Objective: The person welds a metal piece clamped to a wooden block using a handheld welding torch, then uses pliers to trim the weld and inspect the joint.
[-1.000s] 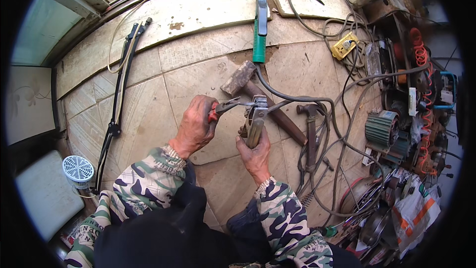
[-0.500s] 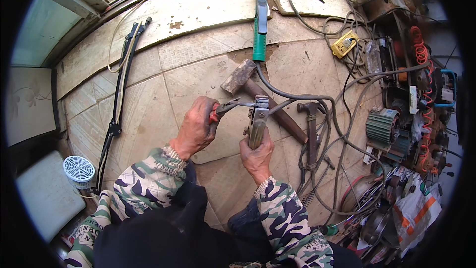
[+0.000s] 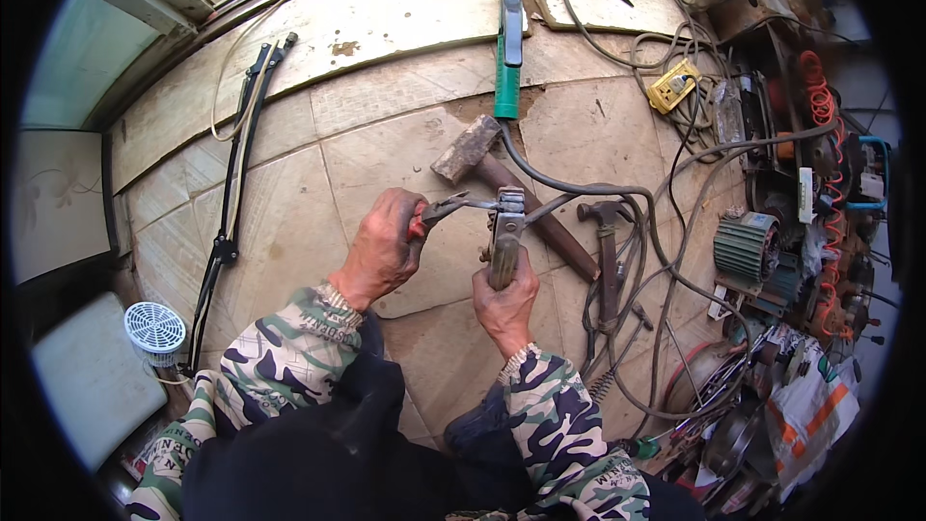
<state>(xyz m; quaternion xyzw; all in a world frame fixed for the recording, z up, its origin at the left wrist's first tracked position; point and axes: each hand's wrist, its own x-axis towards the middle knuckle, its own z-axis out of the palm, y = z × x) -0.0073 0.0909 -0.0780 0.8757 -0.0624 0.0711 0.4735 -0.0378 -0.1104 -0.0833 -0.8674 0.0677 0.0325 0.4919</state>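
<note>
My left hand (image 3: 378, 246) is closed around red-handled pliers (image 3: 439, 208), whose jaws point right. A thin metal piece (image 3: 479, 203) spans from the plier jaws to the top of a worn metal clamp (image 3: 506, 232); whether the jaws grip it I cannot tell. My right hand (image 3: 507, 304) is wrapped round the lower part of this clamp, and a thick cable runs off its right side. Just beyond, a sledgehammer (image 3: 467, 150) lies on the tiles, its wooden handle passing behind the clamp. A green and grey welding electrode holder (image 3: 507, 58) lies farther off with a rod in its jaws.
A claw hammer (image 3: 607, 260) lies among looped cables right of my hand. Farther right are a yellow socket box (image 3: 672, 87), a green finned motor (image 3: 746, 246) and cluttered tools. At left lie a folded black stand (image 3: 231, 183) and a stool with a white-blue grated device (image 3: 154, 328).
My right hand and the clamp have shifted very slightly right and down. My left hand and the pliers hold nearly the same place.
</note>
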